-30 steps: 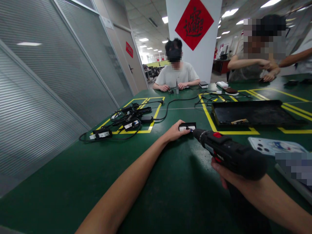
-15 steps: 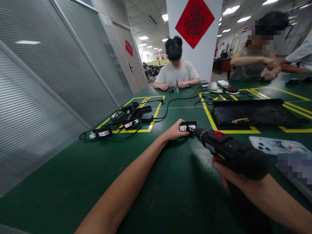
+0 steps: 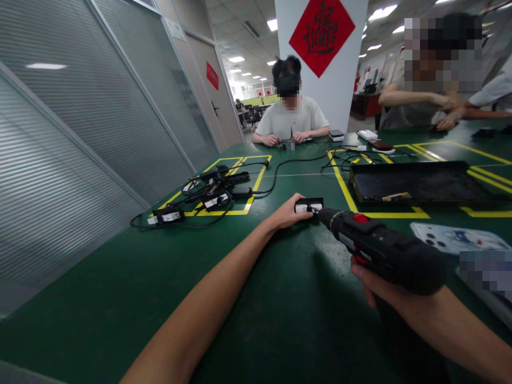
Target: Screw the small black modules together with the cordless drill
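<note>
My left hand (image 3: 287,214) reaches forward over the green table (image 3: 120,277) and grips a small black power adapter (image 3: 309,205) with a white label, pressing it to the tabletop. My right hand (image 3: 372,282) is wrapped round the handle of a black electric screwdriver (image 3: 384,250) with a red switch. The screwdriver's tip touches the adapter's near right end. Most of my right fingers are hidden under the tool.
A pile of black adapters with cables (image 3: 208,194) lies in a yellow-taped square at the left. A black tray (image 3: 424,184) sits at the right, a phone (image 3: 452,239) nearer. A seated person (image 3: 292,120) works at the far edge; other people (image 3: 432,101) are at the right.
The view shifted slightly; my hands, the adapter and the screwdriver keep the same hold and position.
</note>
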{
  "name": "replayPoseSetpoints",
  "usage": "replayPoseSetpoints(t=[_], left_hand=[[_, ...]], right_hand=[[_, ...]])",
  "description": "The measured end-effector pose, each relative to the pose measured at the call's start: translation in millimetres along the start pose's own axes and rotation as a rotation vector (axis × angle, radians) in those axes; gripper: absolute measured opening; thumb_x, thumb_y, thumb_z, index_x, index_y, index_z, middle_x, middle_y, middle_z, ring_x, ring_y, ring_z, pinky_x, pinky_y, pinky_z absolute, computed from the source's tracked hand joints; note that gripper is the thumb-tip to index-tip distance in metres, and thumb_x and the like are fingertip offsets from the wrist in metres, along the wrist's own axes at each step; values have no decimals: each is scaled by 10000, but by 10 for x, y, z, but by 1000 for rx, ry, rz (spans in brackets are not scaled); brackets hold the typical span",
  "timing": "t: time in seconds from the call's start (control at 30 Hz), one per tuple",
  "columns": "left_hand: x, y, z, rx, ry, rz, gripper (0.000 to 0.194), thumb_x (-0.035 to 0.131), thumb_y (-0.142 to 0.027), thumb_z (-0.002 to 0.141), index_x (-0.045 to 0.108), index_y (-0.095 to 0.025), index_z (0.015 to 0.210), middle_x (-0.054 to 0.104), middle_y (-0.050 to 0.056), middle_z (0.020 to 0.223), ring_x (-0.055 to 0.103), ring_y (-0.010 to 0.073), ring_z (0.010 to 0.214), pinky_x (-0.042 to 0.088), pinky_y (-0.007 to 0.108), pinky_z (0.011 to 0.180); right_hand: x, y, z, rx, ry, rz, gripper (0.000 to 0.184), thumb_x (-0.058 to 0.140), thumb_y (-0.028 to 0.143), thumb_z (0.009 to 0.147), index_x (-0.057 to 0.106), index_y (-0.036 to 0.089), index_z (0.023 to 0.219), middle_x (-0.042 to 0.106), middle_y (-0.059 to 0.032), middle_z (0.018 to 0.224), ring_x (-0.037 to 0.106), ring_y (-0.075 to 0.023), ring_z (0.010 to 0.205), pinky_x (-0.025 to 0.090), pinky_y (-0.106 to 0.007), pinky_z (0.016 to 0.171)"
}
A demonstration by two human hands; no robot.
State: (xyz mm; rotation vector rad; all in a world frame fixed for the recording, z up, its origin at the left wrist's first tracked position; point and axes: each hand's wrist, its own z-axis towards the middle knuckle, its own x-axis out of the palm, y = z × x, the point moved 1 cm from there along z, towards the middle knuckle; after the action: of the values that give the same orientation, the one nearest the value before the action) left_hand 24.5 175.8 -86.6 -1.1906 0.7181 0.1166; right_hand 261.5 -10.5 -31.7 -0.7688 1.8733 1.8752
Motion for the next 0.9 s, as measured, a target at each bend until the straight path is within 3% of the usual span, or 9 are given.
replayPoseSetpoints(t=[0.13, 0.33, 0.5, 0.77, 0.9], left_hand=[[-7, -3, 0, 10, -5, 7, 487, 661, -464, 731, 492, -164, 1075, 558, 10, 876, 516, 140, 765, 412, 245, 667], [-6, -9, -6, -7, 12, -11, 522, 677, -459, 711, 482, -168, 1098, 562, 7, 870, 522, 138, 746, 423, 248, 659], [-14, -7, -11, 16, 12, -12, 513, 685, -363, 691, 481, -172, 1121, 566, 5, 898, 526, 142, 774, 426, 251, 687], [16, -30, -22, -15, -24, 14, 485, 664, -367, 700, 490, -172, 1109, 580, 7, 900, 544, 148, 783, 439, 254, 699], [21, 13, -3, 8, -44, 26, 479, 673, -388, 699, 509, -172, 1093, 580, 7, 896, 542, 150, 782, 441, 265, 709]], right_hand=[[-72, 86, -12, 51, 60, -78, 477, 470, 559, 840, 560, 232, 506, 615, -1, 551, 594, -150, 526, 473, -277, 498], [-27, 101, 22, 25, 77, 2, 314, 504, 513, 844, 635, 237, 769, 622, 17, 511, 631, -177, 532, 514, -328, 602], [-22, 99, 18, -7, 85, 54, 305, 497, 506, 859, 629, 235, 813, 642, 14, 565, 658, -188, 595, 529, -357, 706], [-57, 146, -24, 0, 58, 101, 270, 536, 480, 830, 667, 249, 882, 675, -12, 597, 665, -208, 601, 496, -304, 516], [-62, 137, -16, -9, 71, 89, 269, 520, 480, 840, 664, 255, 866, 669, -5, 579, 663, -202, 591, 502, -308, 527]])
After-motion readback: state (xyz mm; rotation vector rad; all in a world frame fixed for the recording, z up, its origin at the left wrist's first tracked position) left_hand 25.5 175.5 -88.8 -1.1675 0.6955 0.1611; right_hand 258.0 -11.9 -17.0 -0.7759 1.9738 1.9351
